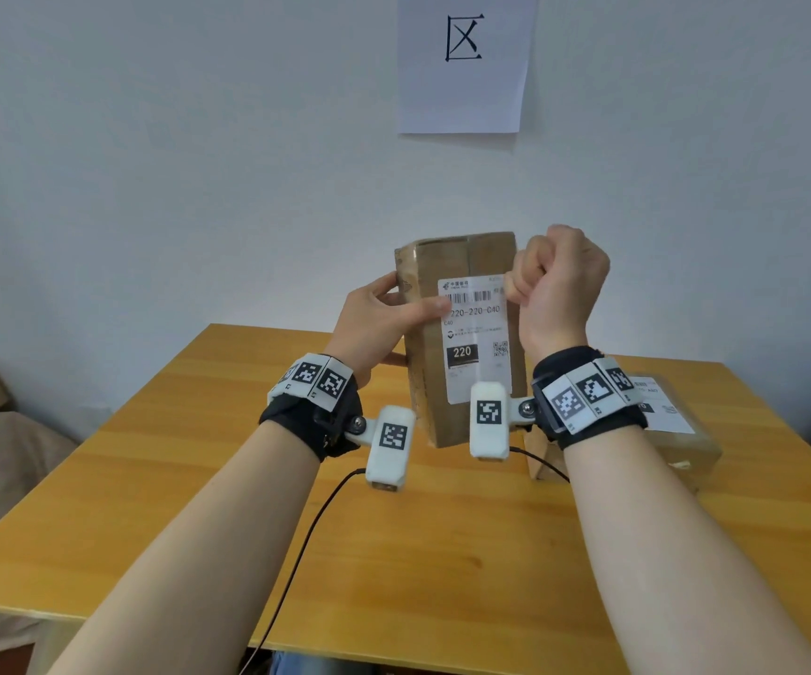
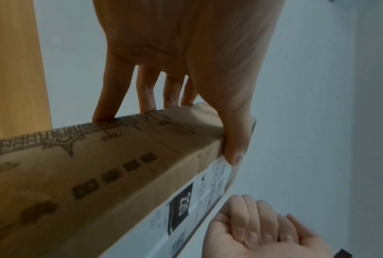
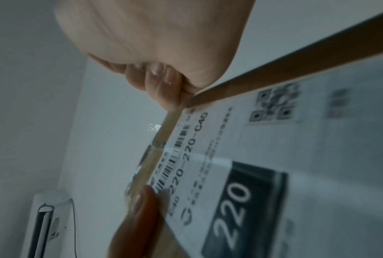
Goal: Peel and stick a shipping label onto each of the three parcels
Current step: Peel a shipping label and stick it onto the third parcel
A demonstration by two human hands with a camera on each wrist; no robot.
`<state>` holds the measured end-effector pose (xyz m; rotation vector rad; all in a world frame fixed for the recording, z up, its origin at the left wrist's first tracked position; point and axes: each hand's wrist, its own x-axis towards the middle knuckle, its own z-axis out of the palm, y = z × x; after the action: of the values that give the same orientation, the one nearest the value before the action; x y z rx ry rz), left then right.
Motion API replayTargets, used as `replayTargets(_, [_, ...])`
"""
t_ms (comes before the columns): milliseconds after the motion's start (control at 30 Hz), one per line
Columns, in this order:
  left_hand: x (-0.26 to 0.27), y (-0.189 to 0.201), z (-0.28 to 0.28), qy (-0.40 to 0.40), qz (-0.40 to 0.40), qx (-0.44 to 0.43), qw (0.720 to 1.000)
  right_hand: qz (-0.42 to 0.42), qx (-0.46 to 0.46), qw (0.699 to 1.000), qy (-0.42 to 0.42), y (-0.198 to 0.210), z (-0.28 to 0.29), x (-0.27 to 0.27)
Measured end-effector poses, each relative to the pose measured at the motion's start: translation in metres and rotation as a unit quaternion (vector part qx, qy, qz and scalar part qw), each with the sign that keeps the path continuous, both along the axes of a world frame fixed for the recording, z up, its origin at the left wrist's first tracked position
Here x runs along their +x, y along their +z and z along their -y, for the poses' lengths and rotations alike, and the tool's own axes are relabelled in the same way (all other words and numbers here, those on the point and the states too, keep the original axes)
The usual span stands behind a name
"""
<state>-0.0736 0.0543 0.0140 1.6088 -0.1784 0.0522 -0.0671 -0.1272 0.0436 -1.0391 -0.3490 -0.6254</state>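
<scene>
A brown cardboard parcel (image 1: 462, 255) is held upright above the table by my left hand (image 1: 408, 304). Its thumb (image 2: 232, 143) lies across the front on the left edge of a white shipping label (image 1: 474, 328) printed "220-220-C40"; the fingers are behind the box. My right hand (image 1: 554, 280) is a closed fist with nothing in it. The side of the fist touches the parcel's right edge by the label's top right corner (image 3: 186, 108). In the right wrist view the label (image 3: 274, 157) lies flat on the front face.
A second parcel (image 1: 676, 445) with a white label lies flat at the right of the wooden table (image 1: 442, 552). Another cardboard shape (image 1: 542, 462) shows behind my right wrist. A cable (image 1: 306, 538) trails over the front edge. A paper sheet (image 1: 462, 60) hangs on the wall.
</scene>
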Motion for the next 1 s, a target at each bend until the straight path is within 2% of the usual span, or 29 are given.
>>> replayTargets(100, [0.004,-0.002,-0.003,0.033,-0.009,-0.022,0.999,-0.024,-0.121,0.991,0.056,-0.006,-0.002,-0.002])
replayTargets(200, [0.006,-0.002,-0.004,0.045,-0.002,-0.022,0.999,-0.095,-0.287,0.948,0.100,-0.012,-0.007,-0.005])
replayTargets(300, [0.006,-0.002,-0.004,0.041,0.004,-0.013,0.999,-0.146,-0.357,0.916,0.109,-0.018,-0.014,-0.008])
replayTargets(467, [0.006,-0.006,-0.005,0.027,0.011,0.010,1.000,-0.159,-0.303,0.938,0.051,-0.020,-0.022,-0.008])
replayTargets(667, [0.008,-0.003,-0.004,0.011,0.033,0.050,0.998,-0.122,-0.277,0.953,-0.008,-0.024,-0.022,-0.001])
replayTargets(900, [0.009,0.000,-0.003,0.013,0.053,0.110,0.992,-0.063,-0.174,0.983,-0.001,-0.023,-0.024,-0.004])
replayTargets(1000, [0.008,-0.004,-0.001,-0.001,0.047,0.125,0.991,-0.027,-0.102,0.994,0.022,-0.018,-0.026,-0.002])
